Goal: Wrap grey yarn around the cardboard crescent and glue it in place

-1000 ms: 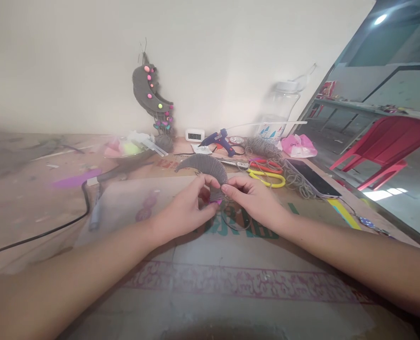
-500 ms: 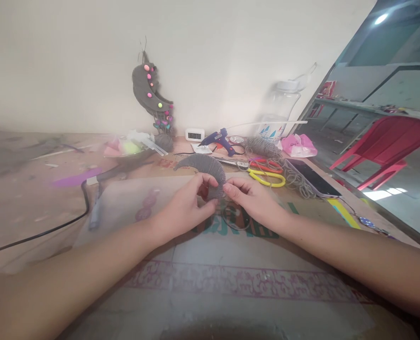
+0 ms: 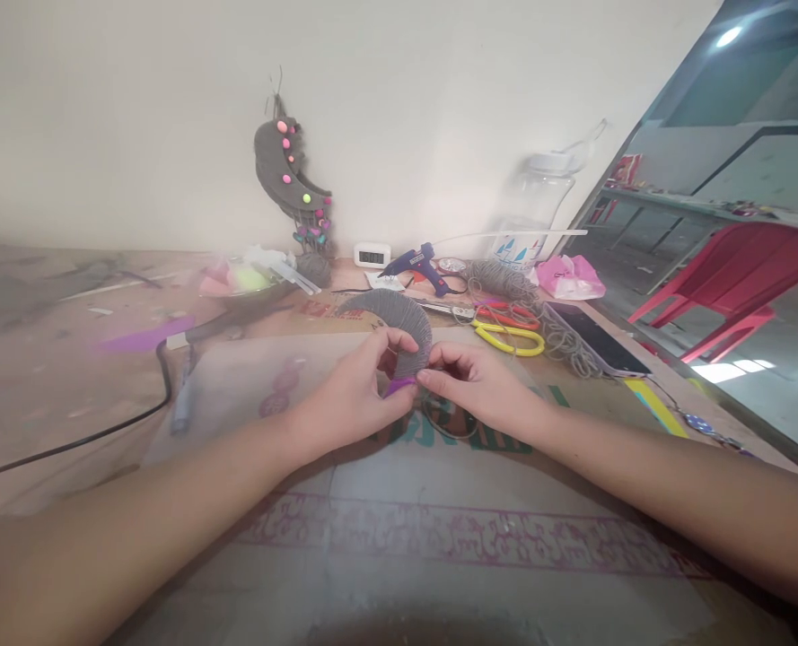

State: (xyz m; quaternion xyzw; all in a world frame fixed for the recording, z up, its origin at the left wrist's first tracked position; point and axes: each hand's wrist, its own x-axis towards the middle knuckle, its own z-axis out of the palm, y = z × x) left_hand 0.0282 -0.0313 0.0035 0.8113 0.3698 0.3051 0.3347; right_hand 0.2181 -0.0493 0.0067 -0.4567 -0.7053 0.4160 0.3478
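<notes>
My left hand (image 3: pixel 355 395) and my right hand (image 3: pixel 476 381) meet at the middle of the table. Both pinch the lower end of a crescent-shaped piece wrapped in grey yarn (image 3: pixel 391 314). A purple bare tip of that crescent shows between my fingers. A loose grey strand (image 3: pixel 445 422) loops down from the crescent onto the printed sheet under my hands.
A finished grey crescent with coloured pompoms (image 3: pixel 287 175) leans on the wall. Behind my hands lie a blue glue gun (image 3: pixel 416 265), a small clock (image 3: pixel 372 256), yellow scissors (image 3: pixel 510 336), a grey yarn heap (image 3: pixel 503 283), a phone (image 3: pixel 593 336) and a clear jar (image 3: pixel 533 215). A black cable (image 3: pixel 102 431) runs left. A red chair (image 3: pixel 735 278) stands right.
Both hands have shifted slightly on the crescent's lower end and turned it a little. The purple tip shows again between my fingers.
</notes>
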